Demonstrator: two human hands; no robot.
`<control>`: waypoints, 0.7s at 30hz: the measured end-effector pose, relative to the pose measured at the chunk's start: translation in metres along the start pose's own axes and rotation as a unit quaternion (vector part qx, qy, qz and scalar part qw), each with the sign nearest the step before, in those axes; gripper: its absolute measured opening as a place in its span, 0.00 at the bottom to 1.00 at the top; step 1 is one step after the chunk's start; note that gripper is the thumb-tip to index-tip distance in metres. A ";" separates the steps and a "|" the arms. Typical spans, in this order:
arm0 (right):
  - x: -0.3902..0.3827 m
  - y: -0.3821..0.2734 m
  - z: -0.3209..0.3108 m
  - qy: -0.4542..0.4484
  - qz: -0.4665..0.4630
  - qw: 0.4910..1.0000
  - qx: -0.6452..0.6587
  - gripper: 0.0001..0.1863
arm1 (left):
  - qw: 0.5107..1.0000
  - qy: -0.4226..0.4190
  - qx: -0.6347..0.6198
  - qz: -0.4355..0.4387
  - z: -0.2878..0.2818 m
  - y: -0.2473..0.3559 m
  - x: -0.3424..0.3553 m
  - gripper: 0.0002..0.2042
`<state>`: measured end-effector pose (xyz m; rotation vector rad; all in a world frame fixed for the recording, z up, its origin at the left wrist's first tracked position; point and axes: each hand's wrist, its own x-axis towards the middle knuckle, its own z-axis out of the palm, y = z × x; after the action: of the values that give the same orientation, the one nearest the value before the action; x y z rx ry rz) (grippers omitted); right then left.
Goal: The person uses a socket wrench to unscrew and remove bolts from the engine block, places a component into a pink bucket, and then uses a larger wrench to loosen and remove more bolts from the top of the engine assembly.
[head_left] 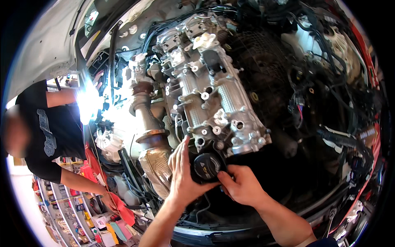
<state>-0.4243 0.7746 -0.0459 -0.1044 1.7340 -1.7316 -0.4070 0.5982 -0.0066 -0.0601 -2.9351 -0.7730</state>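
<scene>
A round black oil filler cap [207, 166] sits at the near end of the silver engine [210, 99]. My left hand [180, 181] is along the cap's left side, its fingers stretched up toward the engine and its thumb reaching under the cap. Opposite it, my right hand [242, 185] has its thumb against the cap's lower right edge, with the other fingers curled in beside it. What those curled fingers touch underneath is hidden.
A metal exhaust pipe with a foil-like wrap [154, 164] runs left of my left hand. Wiring harnesses [302, 103] hang at the right. A co-worker in a black shirt [53, 123] stands at the left beside a bright lamp [87, 101], one hand near a red cloth [123, 210].
</scene>
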 end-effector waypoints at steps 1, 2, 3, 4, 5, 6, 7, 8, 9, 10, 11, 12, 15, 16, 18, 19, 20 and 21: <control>0.000 -0.003 -0.001 -0.008 -0.003 1.000 -0.005 0.16 | 1.000 -0.013 0.007 -0.016 0.008 -0.009 -0.012 0.59; 0.001 -0.005 -0.004 -0.021 0.043 0.998 0.041 0.17 | 0.999 -0.028 0.009 -0.032 0.014 -0.015 -0.016 0.60; 0.002 -0.008 -0.005 -0.034 0.088 0.992 0.086 0.17 | 1.000 -0.009 -0.010 -0.026 0.020 -0.018 -0.015 0.59; 0.003 -0.012 -0.004 -0.036 0.089 0.992 0.080 0.17 | 1.000 -0.001 -0.012 -0.023 0.021 -0.020 -0.013 0.56; 0.002 -0.014 -0.004 -0.033 0.103 0.988 0.107 0.17 | 0.999 0.032 -0.022 -0.008 0.028 -0.025 -0.015 0.54; 0.002 -0.016 -0.004 -0.029 0.117 0.984 0.134 0.17 | 0.997 0.066 -0.031 0.007 0.035 -0.029 -0.017 0.53; 0.003 -0.016 -0.003 -0.026 0.102 0.986 0.131 0.17 | 0.996 0.080 -0.040 0.008 0.037 -0.031 -0.017 0.52; 0.003 -0.013 -0.002 -0.023 0.109 0.986 0.123 0.17 | 0.994 0.092 -0.052 0.006 0.039 -0.030 -0.018 0.52; 0.004 -0.011 -0.001 -0.011 0.094 0.990 0.106 0.17 | 0.995 0.076 -0.060 -0.013 0.038 -0.028 -0.017 0.51; 0.004 -0.009 0.001 0.001 0.078 0.993 0.089 0.17 | 0.995 0.065 -0.075 -0.012 0.040 -0.029 -0.017 0.52; 0.003 -0.012 0.003 0.014 0.080 0.992 0.100 0.17 | 0.989 0.086 -0.117 -0.004 0.046 -0.031 -0.019 0.53; 0.001 -0.009 0.005 0.013 0.084 0.992 0.095 0.17 | 0.982 0.107 -0.158 0.005 0.053 -0.031 -0.021 0.55; -0.008 -0.005 0.007 0.057 0.051 0.997 0.017 0.16 | 0.956 0.114 -0.269 -0.026 0.061 -0.024 -0.040 0.56; -0.006 -0.009 0.008 0.055 0.048 0.997 0.008 0.16 | 0.947 0.126 -0.294 -0.022 0.066 -0.025 -0.045 0.56; -0.007 -0.010 0.009 0.050 0.047 0.997 0.026 0.15 | 0.902 0.146 -0.404 -0.040 0.074 -0.018 -0.052 0.54; -0.006 -0.015 0.008 0.044 0.072 0.995 0.049 0.15 | 0.896 0.159 -0.413 -0.044 0.078 -0.016 -0.049 0.52; -0.003 -0.021 0.007 0.040 0.099 0.992 0.073 0.14 | 0.888 0.170 -0.424 -0.048 0.081 -0.013 -0.047 0.51; -0.001 -0.026 0.006 0.042 0.118 0.989 0.081 0.15 | 0.882 0.179 -0.431 -0.059 0.079 -0.009 -0.045 0.49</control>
<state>-0.4307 0.7669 -0.0212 0.2382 1.5856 -1.7122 -0.3703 0.6290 -0.0847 0.1744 -2.0552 -1.8138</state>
